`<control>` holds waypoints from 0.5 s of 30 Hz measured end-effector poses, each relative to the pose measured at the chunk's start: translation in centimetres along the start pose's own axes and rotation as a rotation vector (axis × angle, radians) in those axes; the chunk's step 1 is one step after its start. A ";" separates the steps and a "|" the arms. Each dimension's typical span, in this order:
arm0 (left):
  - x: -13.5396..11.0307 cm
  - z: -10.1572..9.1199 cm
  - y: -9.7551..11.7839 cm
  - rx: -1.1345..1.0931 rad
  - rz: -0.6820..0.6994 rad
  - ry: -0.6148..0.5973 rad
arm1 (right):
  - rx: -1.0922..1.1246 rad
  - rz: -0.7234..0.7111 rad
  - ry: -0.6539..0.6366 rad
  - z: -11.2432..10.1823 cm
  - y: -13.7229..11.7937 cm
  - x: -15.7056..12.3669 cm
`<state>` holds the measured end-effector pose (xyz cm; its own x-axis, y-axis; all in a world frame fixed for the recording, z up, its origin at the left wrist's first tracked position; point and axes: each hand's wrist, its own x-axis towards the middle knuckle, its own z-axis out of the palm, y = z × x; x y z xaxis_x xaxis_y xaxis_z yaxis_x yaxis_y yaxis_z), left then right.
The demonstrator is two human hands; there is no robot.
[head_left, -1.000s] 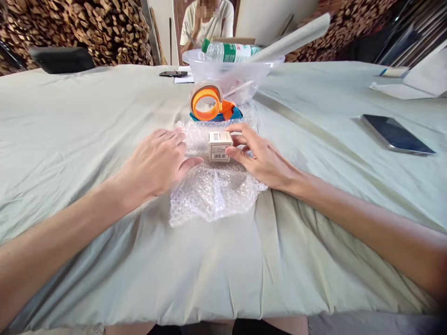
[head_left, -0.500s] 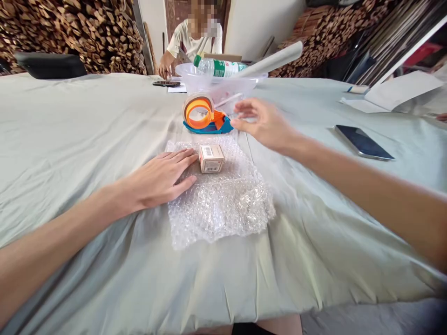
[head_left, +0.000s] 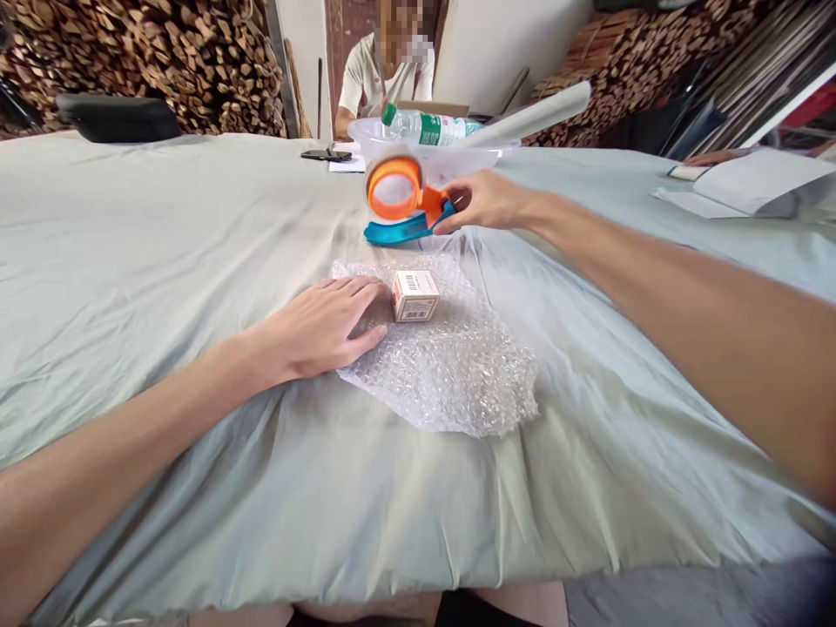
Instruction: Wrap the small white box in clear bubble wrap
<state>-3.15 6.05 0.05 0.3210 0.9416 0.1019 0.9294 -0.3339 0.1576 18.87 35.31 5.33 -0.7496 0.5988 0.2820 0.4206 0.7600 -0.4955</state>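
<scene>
A small cardboard box (head_left: pixel 414 295) with barcode labels sits on a sheet of bubble wrap (head_left: pixel 450 357) spread on the pale green tablecloth (head_left: pixel 163 261). My left hand (head_left: pixel 323 326) lies flat on the wrap's left edge, fingers stretched out, fingertips just beside the box. My right hand (head_left: pixel 480 202) reaches farther out and grips the handle end of an orange and blue tape dispenser (head_left: pixel 403 202), which looks tipped up off the cloth.
Behind the dispenser stands a clear plastic bowl (head_left: pixel 379 139) holding a green-capped water bottle (head_left: pixel 428 126) and a white roll (head_left: pixel 529 115). A dark phone (head_left: pixel 325 155) lies beyond, papers (head_left: pixel 738 183) at far right. A person (head_left: pixel 385 74) sits opposite; stacked wood fills the background.
My right hand left the box, reached forward and closed on the tape dispenser, which has tipped up. My left hand stayed flat on the bubble wrap.
</scene>
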 end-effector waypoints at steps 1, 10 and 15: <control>0.0 0.0 0.0 0.001 -0.003 -0.002 | 0.015 0.015 0.037 -0.7 -0.7 -0.6; -0.5 -1.2 -0.2 -0.008 -0.056 0.031 | 0.160 -0.013 0.112 -3.0 -13.5 -12.8; -4.5 -2.7 -1.3 -0.054 -0.190 0.235 | 0.248 -0.007 0.046 2.1 -15.3 -18.8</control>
<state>-6.30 2.13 2.04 0.0856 0.9534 0.2892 0.9557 -0.1607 0.2467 25.46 11.90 5.92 -0.7256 0.6087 0.3209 0.2729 0.6826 -0.6779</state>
